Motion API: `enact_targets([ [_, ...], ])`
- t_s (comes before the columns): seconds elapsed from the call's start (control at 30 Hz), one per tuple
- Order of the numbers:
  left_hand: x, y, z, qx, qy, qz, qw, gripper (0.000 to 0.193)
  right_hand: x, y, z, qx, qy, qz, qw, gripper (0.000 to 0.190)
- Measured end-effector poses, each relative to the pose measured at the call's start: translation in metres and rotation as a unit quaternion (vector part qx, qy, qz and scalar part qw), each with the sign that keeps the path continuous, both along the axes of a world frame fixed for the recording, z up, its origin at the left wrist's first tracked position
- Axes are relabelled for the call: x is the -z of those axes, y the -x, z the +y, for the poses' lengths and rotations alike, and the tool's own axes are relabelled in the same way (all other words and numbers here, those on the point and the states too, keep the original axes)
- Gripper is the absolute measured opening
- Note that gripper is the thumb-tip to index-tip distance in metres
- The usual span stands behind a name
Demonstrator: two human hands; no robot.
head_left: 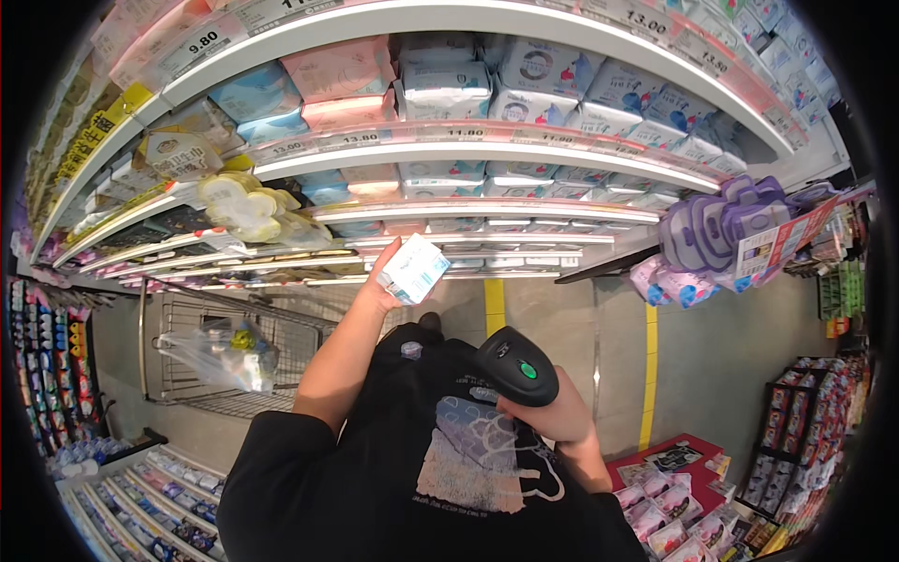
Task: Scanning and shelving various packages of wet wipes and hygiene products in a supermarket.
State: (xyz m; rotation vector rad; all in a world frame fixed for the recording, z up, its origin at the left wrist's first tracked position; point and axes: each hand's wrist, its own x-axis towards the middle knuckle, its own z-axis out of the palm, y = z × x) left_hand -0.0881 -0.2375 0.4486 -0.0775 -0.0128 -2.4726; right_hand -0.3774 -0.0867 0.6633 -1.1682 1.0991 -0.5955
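My left hand (386, 275) grips a white soft-looking package with pale blue print (416, 268), held up in front of the lower shelves. My thumb lies along its left side; the other fingers are mostly hidden beneath. Close to my chest, my right hand (544, 411) is wrapped around a black handheld barcode scanner (518, 367). A green light glows on the scanner's top, and its handle is hidden by its head and my hand. The scanner and the package are well apart. Ahead, similar wrapped packs (446, 91) stand in rows on the store shelf (491, 151).
On the left, a wire shopping cart (189, 309) carries a clear plastic bag (225, 355). Yellow hang tags (249, 207) jut from the left shelves, purple hanging packs (723, 225) from the right end. Behind on the right is a red display table (660, 456) with pink packs (657, 516).
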Motion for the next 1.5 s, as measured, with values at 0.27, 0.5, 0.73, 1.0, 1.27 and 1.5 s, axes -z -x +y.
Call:
enact_targets([
  [0.27,-0.021,0.013,-0.018,-0.036,-0.067,-0.181,0.98,0.054,-0.019,-0.04,-0.027,-0.001,-0.028,0.117,0.993,0.013],
  [0.5,0.003,0.009,-0.022,-0.002,-0.18,-0.1,0.979,0.063,-0.004,-0.051,-0.039,0.083,-0.022,0.065,0.994,0.022],
  [0.73,-0.042,0.062,-0.004,0.006,0.058,-0.034,0.998,0.038,0.036,-0.055,-0.084,0.127,0.212,0.139,0.959,0.049],
  [1.0,-0.076,0.108,-0.014,-0.173,0.219,-0.384,0.88,0.015,0.051,-0.032,-0.086,0.162,0.206,0.149,0.954,0.057],
  [1.27,-0.113,0.155,-0.016,-0.241,0.402,-0.497,0.73,0.051,0.077,0.038,-0.086,0.257,0.23,-0.059,0.937,0.059],
  [1.5,-0.188,0.226,-0.017,-0.159,0.478,-0.552,0.664,0.057,0.06,0.119,-0.089,0.222,0.334,0.006,0.916,0.047],
])
